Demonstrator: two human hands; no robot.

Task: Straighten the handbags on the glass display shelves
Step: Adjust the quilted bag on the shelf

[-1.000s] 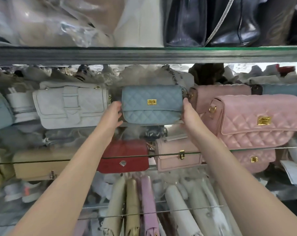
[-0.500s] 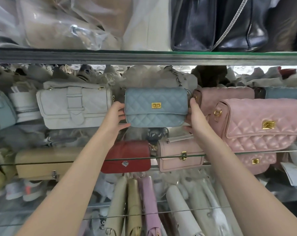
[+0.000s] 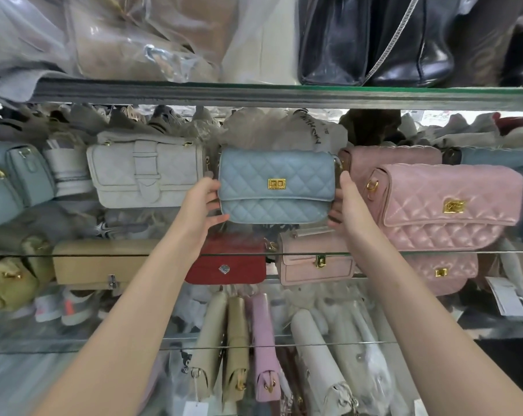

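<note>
We hold the blue handbag (image 3: pixel 276 187) between left grip (image 3: pixel 203 202) and right grip (image 3: pixel 348 205), one at each end. White handbag (image 3: pixel 146 172) just outside left grip; big pink handbag (image 3: pixel 452 205) just outside right grip.

Fingers of left hand (image 3: pixel 201 202) and right hand (image 3: pixel 348 202) mostly hid behind ends of blue quilted bag (image 3: pixel 276 184). Top edge cut off black bags (image 3: pixel 374 40). Corner of red bag (image 3: pixel 233 262) lay behind left forearm (image 3: pixel 152 280). Print on plastic wrap (image 3: pixel 309 127) was illegible.
</note>
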